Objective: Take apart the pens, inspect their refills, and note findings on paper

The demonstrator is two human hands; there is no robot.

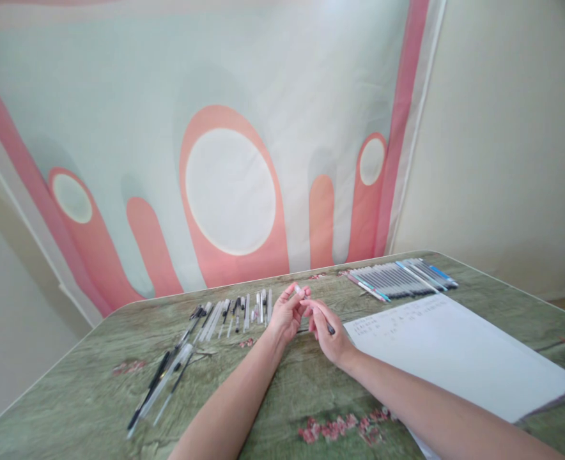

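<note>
At centre of frame, above the wood-print tabletop point(95, 396): a slim pen point(331, 329), pinched at the pale end by fingertips of the left hand point(286, 314) and grasped toward the dark end by curled fingers of the right hand point(334, 345). Slants with long axis from upper left to lower right. Nearer to the dark end: right hand. Cannot tell of any join beneath the fingers. At right of frame: a written-on sheet point(455, 358).

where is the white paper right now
In the head view, the white paper lies on the right side of the table, beside the right hand and nearer the person than the row of pens.
</note>
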